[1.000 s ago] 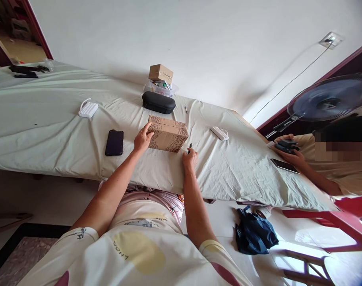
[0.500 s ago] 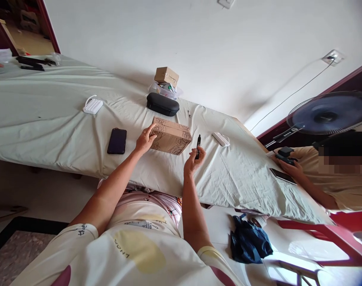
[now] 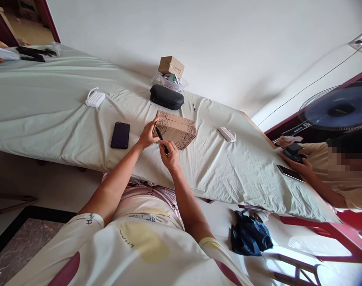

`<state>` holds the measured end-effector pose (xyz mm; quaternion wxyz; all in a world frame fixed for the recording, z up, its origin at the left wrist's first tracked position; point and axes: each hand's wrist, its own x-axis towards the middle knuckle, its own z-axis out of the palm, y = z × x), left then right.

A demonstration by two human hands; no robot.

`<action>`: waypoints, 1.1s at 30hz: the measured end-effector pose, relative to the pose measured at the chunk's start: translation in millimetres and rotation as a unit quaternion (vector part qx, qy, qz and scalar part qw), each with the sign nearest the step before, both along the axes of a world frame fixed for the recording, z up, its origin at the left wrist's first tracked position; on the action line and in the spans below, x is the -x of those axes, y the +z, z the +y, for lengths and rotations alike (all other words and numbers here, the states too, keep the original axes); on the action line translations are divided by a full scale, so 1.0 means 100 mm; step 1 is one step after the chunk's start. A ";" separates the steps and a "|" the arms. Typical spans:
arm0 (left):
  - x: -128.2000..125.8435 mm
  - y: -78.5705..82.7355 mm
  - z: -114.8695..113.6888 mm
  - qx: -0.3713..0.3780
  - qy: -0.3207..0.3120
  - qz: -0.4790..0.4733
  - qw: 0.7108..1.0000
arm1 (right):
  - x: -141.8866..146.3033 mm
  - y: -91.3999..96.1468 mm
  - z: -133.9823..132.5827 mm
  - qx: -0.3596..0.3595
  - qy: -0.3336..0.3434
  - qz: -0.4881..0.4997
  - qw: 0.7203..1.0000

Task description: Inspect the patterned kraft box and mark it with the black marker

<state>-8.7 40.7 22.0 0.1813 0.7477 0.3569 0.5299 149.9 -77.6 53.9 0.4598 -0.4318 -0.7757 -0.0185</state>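
From my remote station I view a cloth-covered table [image 3: 64, 107]. On its near half, mid-width, sits the box [image 3: 176, 133], dark loops marked on its surfaces; I cannot tell whether it lies flat or tilts. Directly beyond it, on the far side, is the black case [image 3: 167, 97]. My left hand [image 3: 148, 134] grasps the box at its left end, thumb on the near side. My right hand [image 3: 170, 154] sits just before the near side, fingers clenched around the pen [image 3: 162, 140]. To the left, well apart from the box, lies the phone [image 3: 120, 135]. The pen, smallest item, points far and left, its tip over the left part of the box; I cannot confirm contact.

I judge the step in hand to be pen work at the box's left end. The next move calls for a firm left-hand hold and a controlled tip, clear of the left thumb.
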 end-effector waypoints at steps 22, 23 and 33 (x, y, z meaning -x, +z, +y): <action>0.03 -0.03 -0.03 0.016 -0.022 -0.018 0.999 | -0.13 0.15 0.04 -0.079 -0.072 -0.021 0.994; 0.04 -0.04 -0.03 0.017 -0.021 -0.017 0.999 | -0.19 0.19 0.05 -0.090 -0.085 -0.008 0.992; 0.01 -0.16 0.03 0.020 0.000 -0.023 1.000 | -1.20 0.23 0.53 0.095 -0.372 0.117 0.916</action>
